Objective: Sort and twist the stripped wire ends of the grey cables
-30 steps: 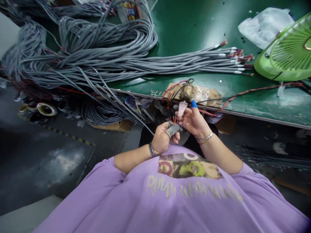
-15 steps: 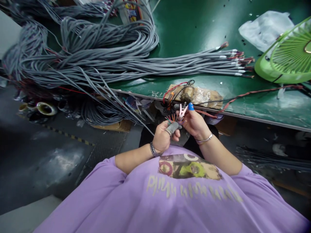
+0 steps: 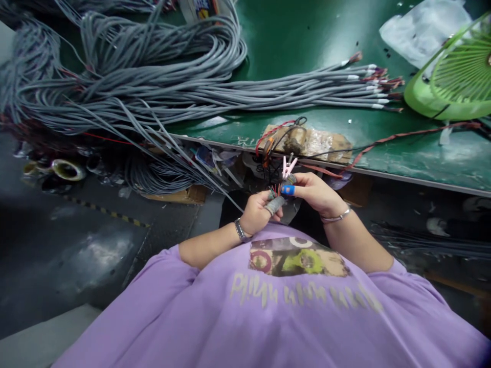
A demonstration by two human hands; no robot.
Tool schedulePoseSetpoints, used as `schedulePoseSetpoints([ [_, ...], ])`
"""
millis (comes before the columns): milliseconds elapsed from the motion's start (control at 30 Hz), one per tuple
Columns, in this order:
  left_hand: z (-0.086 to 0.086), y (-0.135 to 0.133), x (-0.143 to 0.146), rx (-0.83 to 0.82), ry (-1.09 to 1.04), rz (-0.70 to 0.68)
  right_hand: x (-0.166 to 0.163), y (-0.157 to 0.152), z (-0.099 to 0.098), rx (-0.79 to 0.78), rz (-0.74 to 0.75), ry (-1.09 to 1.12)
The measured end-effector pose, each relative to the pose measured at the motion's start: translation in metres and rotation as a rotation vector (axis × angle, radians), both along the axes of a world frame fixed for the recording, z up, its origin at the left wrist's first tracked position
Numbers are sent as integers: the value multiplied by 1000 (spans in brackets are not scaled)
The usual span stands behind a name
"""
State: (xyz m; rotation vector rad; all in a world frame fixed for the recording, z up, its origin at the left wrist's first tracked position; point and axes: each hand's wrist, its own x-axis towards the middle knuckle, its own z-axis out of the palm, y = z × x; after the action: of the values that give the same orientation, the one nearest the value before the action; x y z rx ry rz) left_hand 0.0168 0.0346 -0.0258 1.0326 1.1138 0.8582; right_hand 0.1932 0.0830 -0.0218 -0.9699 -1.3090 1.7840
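Note:
My left hand point(image 3: 258, 212) is closed around the end of a grey cable, with grey wrapping on its thumb. Thin coloured wires point(image 3: 274, 192) fan out above that thumb. From the right, my right hand point(image 3: 316, 193) pinches at these wires; its thumb wears a blue wrap, and its fingertips partly hide the strands. A pink clothespin point(image 3: 288, 167) stands just above the right fingertips, by the table edge. The grey cable point(image 3: 226, 195) slants from the left hand up to the table.
Long bundles of grey cables point(image 3: 215, 94) lie across the green table point(image 3: 307, 38). On the right stand a green fan point(image 3: 437, 97) and a white plastic bag point(image 3: 422, 30). A taped cardboard piece point(image 3: 326, 143) sits at the front edge. Tape rolls point(image 3: 69, 169) are below left.
My right hand has turned and its thumb has come down from beside the clothespin to the wires. My left hand has barely moved. The view has shifted slightly.

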Motion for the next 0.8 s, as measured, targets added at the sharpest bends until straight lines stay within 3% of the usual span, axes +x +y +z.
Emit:
schedulePoseSetpoints([
  [200, -4, 2, 2, -113, 36, -163, -3, -8, 4, 65, 33, -61],
  [333, -5, 2, 1, -105, -23, -71, 6, -10, 0, 132, -42, -75],
  [467, -6, 3, 3, -71, -71, 53, 10, -17, -13, 67, -132, 12],
  [633, -7, 4, 5, -74, -85, 16, -5, -26, -24, 69, -299, 62],
  [800, -7, 1, 1, -130, -66, -153, -14, -20, -12, 36, -125, 35],
])
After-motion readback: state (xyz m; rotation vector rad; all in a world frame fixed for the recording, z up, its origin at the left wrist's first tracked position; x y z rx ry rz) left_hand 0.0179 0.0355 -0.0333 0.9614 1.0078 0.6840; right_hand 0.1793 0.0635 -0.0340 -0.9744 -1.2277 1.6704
